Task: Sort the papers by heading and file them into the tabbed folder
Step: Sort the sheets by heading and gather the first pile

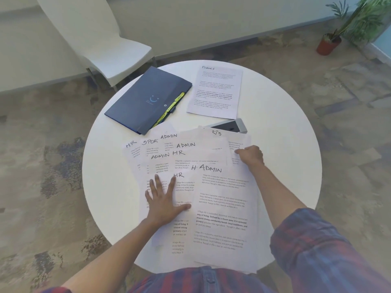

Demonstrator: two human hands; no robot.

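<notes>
A: Nearest: plaid shirt (203, 280) at the bench's near edge, then the fanned papers (222, 208) over the near half of the round white bench (285, 166).

B: Hands?

A: Left hand (165, 199) flat, fingers spread, pressing the papers. Right hand (251, 155) curled, grip pinching a sheet (237, 142) at the pile's far right (heading half hidden).

B: Folder?

A: Tabbed folder (146, 100) closed, far-left part of the bench, yellow tabs showing. FINANCE sheet (215, 94) alone toward the far edge; phone (230, 126) just beside it.

Round white table (285, 127) under papers (220, 208), navy folder (146, 102), phone (230, 126).
</notes>
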